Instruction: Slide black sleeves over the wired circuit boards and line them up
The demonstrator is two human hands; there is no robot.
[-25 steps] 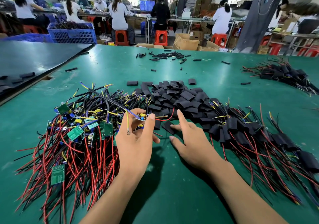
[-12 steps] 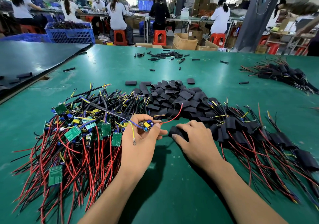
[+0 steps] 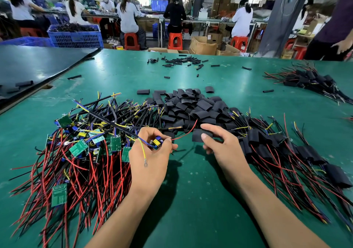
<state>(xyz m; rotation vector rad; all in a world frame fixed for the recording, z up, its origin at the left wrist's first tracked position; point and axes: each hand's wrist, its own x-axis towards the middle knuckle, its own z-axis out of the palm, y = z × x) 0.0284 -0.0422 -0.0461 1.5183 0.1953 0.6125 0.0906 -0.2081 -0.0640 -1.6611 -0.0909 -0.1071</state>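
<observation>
Right hand: the right hand (image 3: 225,148) has lifted off the sleeve pile (image 3: 191,104). It now pinches one black sleeve (image 3: 198,137) above the green table (image 3: 191,200).
Left hand: the left hand (image 3: 150,158) still grips a wired board (image 3: 158,142), near the sleeve but apart.
Hard to see: fingers hide most of the board. Only blue and yellow bits show.

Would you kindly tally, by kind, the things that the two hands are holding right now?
wired circuit board: 1, gripped in the left hand
black sleeve: 1, pinched in the right hand
Total: 2
</observation>
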